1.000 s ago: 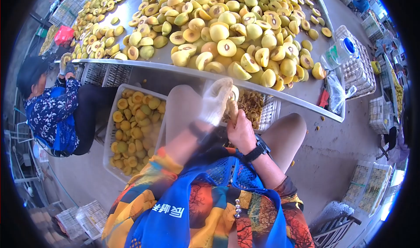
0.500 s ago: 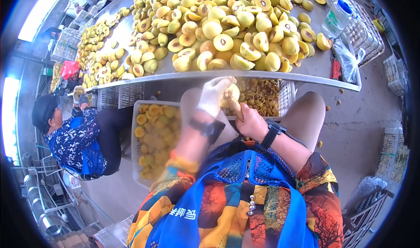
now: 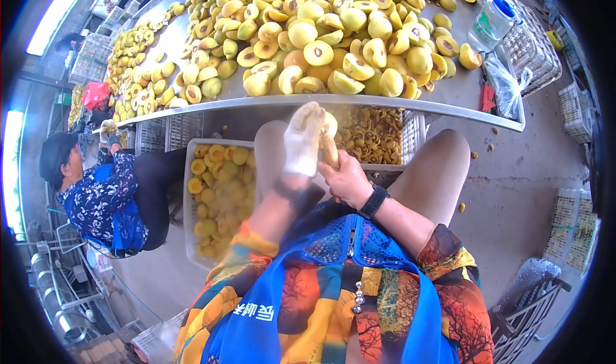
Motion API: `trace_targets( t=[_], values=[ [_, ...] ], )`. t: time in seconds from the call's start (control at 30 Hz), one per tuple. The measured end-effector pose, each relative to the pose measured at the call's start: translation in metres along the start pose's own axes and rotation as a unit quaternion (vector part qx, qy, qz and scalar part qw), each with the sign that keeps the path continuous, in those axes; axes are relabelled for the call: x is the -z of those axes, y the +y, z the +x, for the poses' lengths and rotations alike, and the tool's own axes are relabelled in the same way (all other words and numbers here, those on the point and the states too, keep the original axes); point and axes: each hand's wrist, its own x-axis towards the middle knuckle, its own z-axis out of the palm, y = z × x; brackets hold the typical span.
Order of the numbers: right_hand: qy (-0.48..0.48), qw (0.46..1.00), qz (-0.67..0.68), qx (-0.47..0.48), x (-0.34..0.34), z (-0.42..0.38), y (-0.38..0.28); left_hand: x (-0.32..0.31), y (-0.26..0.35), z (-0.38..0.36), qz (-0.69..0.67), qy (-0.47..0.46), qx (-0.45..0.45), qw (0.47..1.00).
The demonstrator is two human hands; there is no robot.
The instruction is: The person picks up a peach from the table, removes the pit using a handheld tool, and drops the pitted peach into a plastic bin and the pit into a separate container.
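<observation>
My left hand [image 3: 300,146], in a white glove, is closed around a halved yellow peach [image 3: 330,125] just below the table's front edge. My bare right hand [image 3: 348,181] grips the light wooden handle [image 3: 329,153] of a pitting tool. The tool's working end is against the peach and hidden by it. Between my knees, behind the hands, stands a white crate [image 3: 416,133] of brown pits and scraps [image 3: 372,136]. By my left leg, a pale crate [image 3: 188,219] holds hollowed yellow peach halves [image 3: 221,187].
A metal table [image 3: 443,108] carries a large heap of peach halves [image 3: 317,52], many with pits showing. A blue-lidded plastic jug [image 3: 491,25] and a clear bag [image 3: 510,85] are at its right end. Another person [image 3: 102,190] sits at the left, hands at the table edge.
Both hands have shifted slightly left in view, still on the peach and tool. The peach has turned, showing less of its face. The whole view has moved a little.
</observation>
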Motion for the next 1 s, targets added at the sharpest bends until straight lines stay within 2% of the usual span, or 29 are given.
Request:
trace_targets(
  t=[0.13,0.23,0.27,0.33,0.4,0.43,0.5,0.53,0.57,0.63,0.73,0.83,0.93,1.0],
  values=[
    [-0.003,0.999,-0.037,0.000,-0.001,0.003,0.000,-0.001,0.007,0.007,-0.038,0.037,0.097,0.994],
    [0.011,0.992,-0.120,0.039,0.003,0.002,0.006,0.007,-0.002,0.026,-0.182,0.013,0.256,0.949],
    [0.017,0.988,-0.148,0.047,0.004,0.003,0.005,0.010,-0.004,0.029,-0.182,-0.011,0.263,0.947],
    [0.045,0.968,-0.215,0.124,0.004,0.005,0.012,0.010,0.004,0.026,-0.182,-0.056,0.275,0.942],
    [0.091,0.917,-0.287,0.263,0.005,0.011,0.024,0.007,0.003,0.024,-0.197,-0.008,0.243,0.950],
    [0.092,0.907,-0.296,0.287,0.007,0.012,0.024,0.004,0.002,0.022,-0.205,0.015,0.228,0.952],
    [0.093,0.885,-0.312,0.333,0.010,0.011,0.018,-0.001,0.003,0.014,-0.108,0.051,0.130,0.984],
    [0.053,0.919,-0.293,0.259,0.010,0.007,0.007,-0.002,0.004,0.011,-0.057,0.069,0.082,0.993],
    [0.013,0.945,-0.271,0.183,0.011,0.003,-0.007,-0.002,0.006,0.011,-0.032,0.065,0.082,0.994],
    [-0.016,0.960,-0.251,0.120,0.010,0.002,-0.008,0.000,0.008,0.012,0.015,0.058,0.085,0.995],
    [0.014,0.953,-0.260,0.156,0.008,0.004,0.010,0.005,0.012,0.021,-0.091,-0.015,0.233,0.968],
    [0.011,0.955,-0.245,0.166,0.007,-0.002,-0.001,-0.002,0.016,0.015,0.006,0.011,0.129,0.992],
    [-0.010,0.955,-0.231,0.184,0.011,-0.007,-0.018,-0.006,0.016,0.006,0.106,0.030,0.024,0.994],
    [0.032,0.939,-0.256,0.227,0.011,-0.009,-0.017,-0.003,0.029,0.009,0.102,0.009,0.067,0.992]
  ],
)
